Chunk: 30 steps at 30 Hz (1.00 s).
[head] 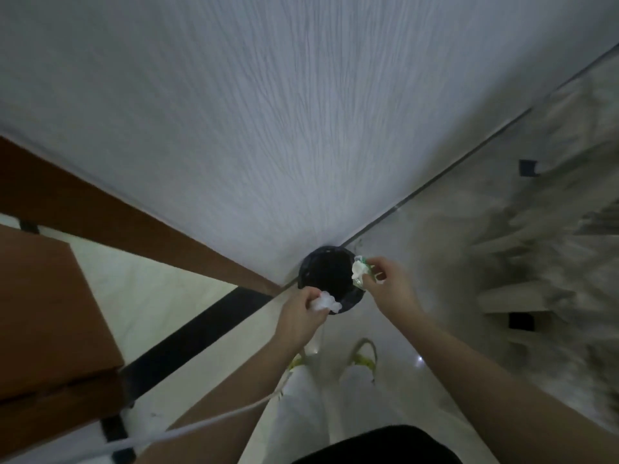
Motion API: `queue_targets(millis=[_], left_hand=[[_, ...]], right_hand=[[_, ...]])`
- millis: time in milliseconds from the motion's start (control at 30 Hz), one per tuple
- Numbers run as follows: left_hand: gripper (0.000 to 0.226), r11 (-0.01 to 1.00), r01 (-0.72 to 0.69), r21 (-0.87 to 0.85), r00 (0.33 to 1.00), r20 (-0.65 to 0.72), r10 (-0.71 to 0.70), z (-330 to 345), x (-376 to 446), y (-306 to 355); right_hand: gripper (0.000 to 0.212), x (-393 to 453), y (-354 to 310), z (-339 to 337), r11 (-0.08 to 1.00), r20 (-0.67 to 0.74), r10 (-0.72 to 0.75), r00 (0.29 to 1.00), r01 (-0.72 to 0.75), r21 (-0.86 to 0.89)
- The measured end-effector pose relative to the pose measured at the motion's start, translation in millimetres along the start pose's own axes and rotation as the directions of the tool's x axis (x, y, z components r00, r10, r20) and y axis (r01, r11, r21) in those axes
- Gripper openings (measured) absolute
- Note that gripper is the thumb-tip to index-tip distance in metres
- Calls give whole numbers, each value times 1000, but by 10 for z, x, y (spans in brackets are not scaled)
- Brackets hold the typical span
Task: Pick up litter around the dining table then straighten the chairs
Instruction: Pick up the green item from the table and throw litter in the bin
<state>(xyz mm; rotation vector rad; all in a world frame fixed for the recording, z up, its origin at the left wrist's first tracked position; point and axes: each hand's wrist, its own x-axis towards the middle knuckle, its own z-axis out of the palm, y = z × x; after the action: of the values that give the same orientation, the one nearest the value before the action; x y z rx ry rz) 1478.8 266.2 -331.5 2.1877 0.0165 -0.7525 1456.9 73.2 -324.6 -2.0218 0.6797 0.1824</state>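
A small round black bin (326, 279) with a dark liner stands on the floor against the white wall. My left hand (301, 313) is closed on a crumpled white tissue (326, 301) held over the bin's near rim. Over the bin's right rim, my right hand (390, 283) grips a white and green crumpled wrapper (360, 271). Both arms reach forward and down from the bottom of the view.
A brown wooden piece of furniture (50, 313) stands at the left, with a brown strip (134, 222) along the wall base. The floor is glossy pale tile (435, 262) with black borders (187, 333). My feet in yellow-green sandals (363, 358) stand just behind the bin.
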Motion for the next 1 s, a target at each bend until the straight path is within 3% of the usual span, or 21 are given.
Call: queue_targets(millis=[267,500,733,833,900,1000], left_hand=[[27,995,-64,71,996,62,60,243,1145,-658],[32,987,-118,113,991,73,110,659,1908,-1483],[27,985,-124,122,989,96,113,998,2356,-1882],[44,988,-112,104,990,102,101,1052,2467,-1929],[55,987,-67,145,995,81,55,1049,2525,-1949],[53,982,-38,187,996,84,22,1021,2523,-1939]], right_hand=[[25,613,822,915,962,-10,246,969,-243,128],[30,1027,1805,1750,822,33,513,858,-502,267],[39,1394,2192,2081,871,101,464,880,-474,127],[52,1540,2258,2079,868,132,460,878,-476,139],[43,1595,2298,2038,856,129,477,869,-493,156],[32,1561,2309,1946,839,130,505,853,-521,156]])
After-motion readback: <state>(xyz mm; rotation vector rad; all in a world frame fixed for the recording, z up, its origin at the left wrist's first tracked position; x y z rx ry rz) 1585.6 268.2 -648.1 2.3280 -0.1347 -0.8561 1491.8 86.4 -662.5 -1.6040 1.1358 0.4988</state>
